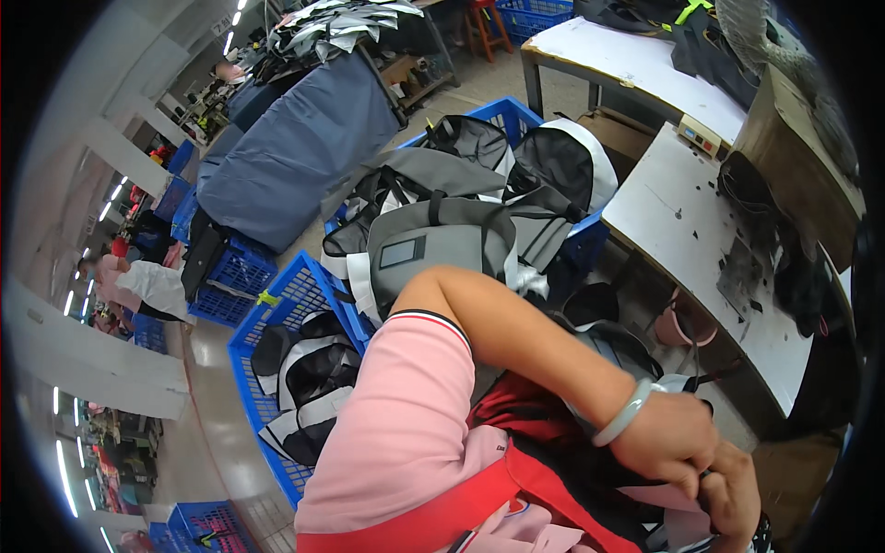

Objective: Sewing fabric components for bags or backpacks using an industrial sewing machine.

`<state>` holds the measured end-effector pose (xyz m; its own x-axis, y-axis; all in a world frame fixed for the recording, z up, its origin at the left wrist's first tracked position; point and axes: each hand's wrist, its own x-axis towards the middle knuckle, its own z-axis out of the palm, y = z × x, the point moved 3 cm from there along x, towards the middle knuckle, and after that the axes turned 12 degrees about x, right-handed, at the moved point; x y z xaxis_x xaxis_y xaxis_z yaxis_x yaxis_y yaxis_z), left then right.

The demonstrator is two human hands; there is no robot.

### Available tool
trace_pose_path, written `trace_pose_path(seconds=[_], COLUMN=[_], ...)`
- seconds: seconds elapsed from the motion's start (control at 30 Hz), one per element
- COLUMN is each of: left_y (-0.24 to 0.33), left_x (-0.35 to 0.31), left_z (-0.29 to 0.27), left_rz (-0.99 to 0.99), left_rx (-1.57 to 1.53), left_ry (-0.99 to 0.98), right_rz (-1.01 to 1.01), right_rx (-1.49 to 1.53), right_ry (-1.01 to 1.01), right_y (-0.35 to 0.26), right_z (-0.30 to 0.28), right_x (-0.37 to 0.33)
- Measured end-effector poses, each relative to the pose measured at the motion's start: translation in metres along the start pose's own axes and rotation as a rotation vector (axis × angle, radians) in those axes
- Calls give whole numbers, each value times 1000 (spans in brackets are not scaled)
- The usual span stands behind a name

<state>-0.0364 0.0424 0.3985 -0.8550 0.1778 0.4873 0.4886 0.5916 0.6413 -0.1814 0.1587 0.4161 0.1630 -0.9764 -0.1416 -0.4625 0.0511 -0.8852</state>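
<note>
My left hand (666, 438), with a pale bangle at the wrist, reaches across to the lower right, its fingers curled closed. Right against it is my right hand (733, 496), also closed, the fingertips of both meeting. Whatever they pinch is hidden by the fingers. Black fabric (604, 472) lies just below and left of the hands, beside the red edging of my apron (433, 507). Beyond my left forearm is a grey and black bag piece (618, 346), partly covered by the arm.
Grey bags (442, 244) heap over a blue crate (512, 115) ahead. Another blue crate (241, 355) at left holds black and white pieces. A white-topped table (664, 198) with dark scraps stands at right, a pink bucket (684, 324) below it. A person (138, 281) is far left.
</note>
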Motion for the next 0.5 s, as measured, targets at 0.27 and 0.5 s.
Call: trace_pose_path(seconds=[0.27,0.5], left_y=[-64,-120], left_x=[13,35], left_z=[-22,-24], left_rz=[-428,-518], left_rx=[16,-323], left_ry=[-85,-325], right_rz=[275,215], right_rx=[142,155], right_ry=[33,155], right_y=[8,57], right_z=[-14,-48], right_x=[31,32])
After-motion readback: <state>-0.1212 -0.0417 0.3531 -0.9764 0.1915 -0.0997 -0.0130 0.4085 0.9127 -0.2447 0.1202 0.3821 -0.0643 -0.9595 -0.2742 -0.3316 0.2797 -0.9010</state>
